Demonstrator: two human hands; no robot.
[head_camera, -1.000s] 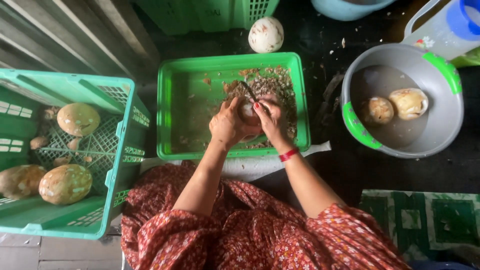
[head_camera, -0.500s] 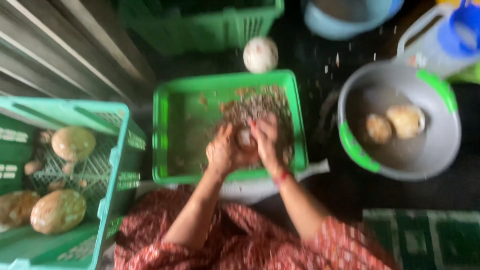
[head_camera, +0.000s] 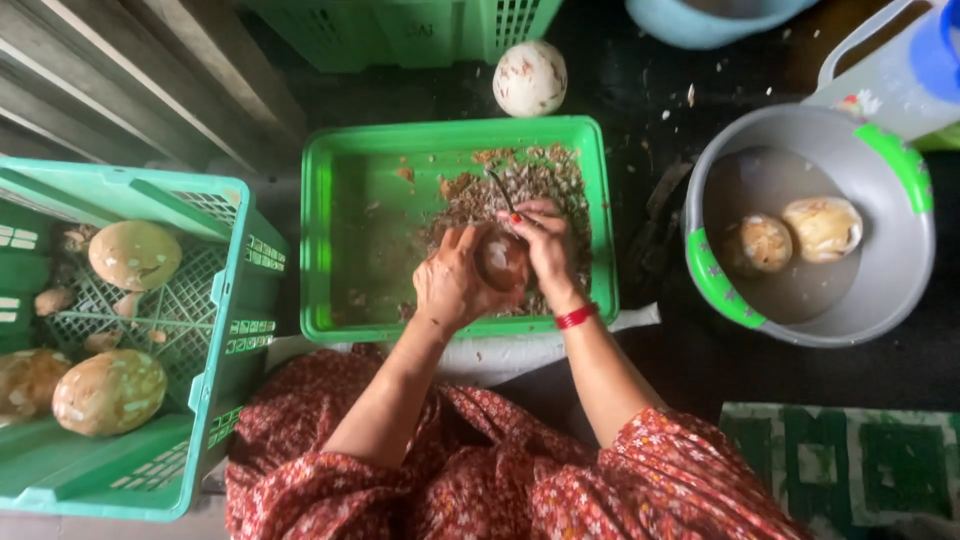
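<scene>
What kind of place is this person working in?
Probably an informal food-prep spot on the floor. The left hand and right hand scrape a round brown fruit over a green tray of shavings, between a crate and a grey basin.

Light: soft daylight, even, fairly bright on the green tray (head_camera: 330, 230).
Shadows: dark floor (head_camera: 640, 100), faint shadow in the grey bowl (head_camera: 900, 270).
Focus: sharp centre, no motion blur.
Edges: wide-angle bending at the corners.
</scene>
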